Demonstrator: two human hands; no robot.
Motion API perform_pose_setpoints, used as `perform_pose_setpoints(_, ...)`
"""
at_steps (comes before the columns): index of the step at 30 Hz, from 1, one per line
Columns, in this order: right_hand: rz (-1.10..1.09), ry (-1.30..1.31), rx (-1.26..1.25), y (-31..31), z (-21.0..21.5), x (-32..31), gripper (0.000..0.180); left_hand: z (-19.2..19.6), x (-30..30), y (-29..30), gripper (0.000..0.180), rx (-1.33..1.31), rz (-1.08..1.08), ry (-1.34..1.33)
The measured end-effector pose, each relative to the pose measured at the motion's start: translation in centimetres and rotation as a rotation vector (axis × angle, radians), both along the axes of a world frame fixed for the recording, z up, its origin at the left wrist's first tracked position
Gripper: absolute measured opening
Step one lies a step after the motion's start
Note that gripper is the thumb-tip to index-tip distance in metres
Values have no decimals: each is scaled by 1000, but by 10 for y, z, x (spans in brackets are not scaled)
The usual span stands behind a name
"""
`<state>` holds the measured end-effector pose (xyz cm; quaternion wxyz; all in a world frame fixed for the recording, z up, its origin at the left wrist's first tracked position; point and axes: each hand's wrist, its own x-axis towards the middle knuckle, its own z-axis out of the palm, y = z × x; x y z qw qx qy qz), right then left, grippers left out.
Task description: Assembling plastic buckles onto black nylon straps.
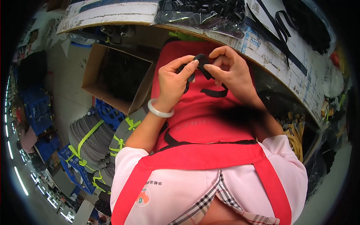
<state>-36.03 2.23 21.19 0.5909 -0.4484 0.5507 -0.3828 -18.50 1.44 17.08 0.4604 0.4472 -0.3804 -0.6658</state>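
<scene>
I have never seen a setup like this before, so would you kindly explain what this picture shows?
There is no machine here: a person works with two bare hands. The single picture comes from a wide fisheye camera worn on the head, looking down, so straight edges bend.

The left hand, with a white bangle on its wrist, pinches a small black piece. The right hand is right beside it, and a black strap hangs below; whether that joins the piece is unclear.

Behind is a worn white table bearing a clear bag of black parts and loose black straps. An open cardboard box stands at left.
</scene>
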Motion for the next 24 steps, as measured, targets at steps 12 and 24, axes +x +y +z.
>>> perform_pose_setpoints(12,-7,-109,101,2,-11,8,38,-6,7,5,15,-375,19,-231)
perform_pose_setpoints(24,244,-279,326,-14,-35,-7,22,-5,26,5,15,-388,-118,-222)
